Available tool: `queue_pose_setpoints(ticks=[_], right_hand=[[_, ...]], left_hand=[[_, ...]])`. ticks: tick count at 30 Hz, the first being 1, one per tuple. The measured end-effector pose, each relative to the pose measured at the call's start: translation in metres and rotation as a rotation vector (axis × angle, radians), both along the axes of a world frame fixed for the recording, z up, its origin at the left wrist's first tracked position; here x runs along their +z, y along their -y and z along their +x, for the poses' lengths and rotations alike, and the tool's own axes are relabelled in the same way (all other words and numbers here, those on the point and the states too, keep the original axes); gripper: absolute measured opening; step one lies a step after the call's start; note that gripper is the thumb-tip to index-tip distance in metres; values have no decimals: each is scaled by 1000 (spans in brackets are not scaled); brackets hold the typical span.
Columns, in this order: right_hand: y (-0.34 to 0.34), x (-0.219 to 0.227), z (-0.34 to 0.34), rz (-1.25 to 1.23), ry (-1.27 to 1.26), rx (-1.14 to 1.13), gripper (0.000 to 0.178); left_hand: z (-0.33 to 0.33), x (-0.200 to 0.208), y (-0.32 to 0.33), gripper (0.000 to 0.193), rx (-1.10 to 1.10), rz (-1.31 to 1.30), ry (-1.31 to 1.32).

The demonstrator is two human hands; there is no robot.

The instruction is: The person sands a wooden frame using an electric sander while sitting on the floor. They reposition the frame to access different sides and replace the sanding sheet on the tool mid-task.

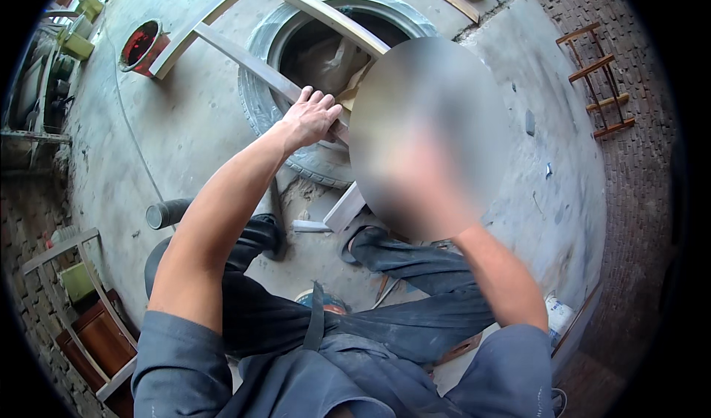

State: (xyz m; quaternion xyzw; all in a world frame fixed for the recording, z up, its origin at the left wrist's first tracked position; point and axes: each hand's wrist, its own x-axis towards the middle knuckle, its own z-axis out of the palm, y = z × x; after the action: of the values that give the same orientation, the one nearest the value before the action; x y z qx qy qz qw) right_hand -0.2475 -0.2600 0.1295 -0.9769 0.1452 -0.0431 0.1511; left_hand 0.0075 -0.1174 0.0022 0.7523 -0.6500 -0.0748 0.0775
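A pale wooden frame, like part of a chair or a small stand, lies across a grey-coated tyre on the floor in front of me. My left hand is closed over one of the frame's bars, near the tyre's middle. My right forearm reaches into a large blurred patch, where my right hand shows only as a smear. That blur hides its fingers, anything in them and the right part of the frame. One leg of the frame points down toward my feet.
A bucket with red inside stands at the far left. A dark cylinder lies by my left knee. Wooden frames lean or stand at the lower left and far right. Wood scraps lie beyond the tyre.
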Motion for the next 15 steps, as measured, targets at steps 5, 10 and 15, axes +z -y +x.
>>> queue_pose_setpoints(ticks=[5,10,15], right_hand=[[-72,5,-35,-85,29,154,39],[-27,5,-17,-84,-35,122,37],[85,-12,25,-184,-13,105,42]], left_hand=[[-1,8,-1,48,8,-7,9],[-7,6,-2,38,33,35,36],[-7,2,-4,28,57,2,9]])
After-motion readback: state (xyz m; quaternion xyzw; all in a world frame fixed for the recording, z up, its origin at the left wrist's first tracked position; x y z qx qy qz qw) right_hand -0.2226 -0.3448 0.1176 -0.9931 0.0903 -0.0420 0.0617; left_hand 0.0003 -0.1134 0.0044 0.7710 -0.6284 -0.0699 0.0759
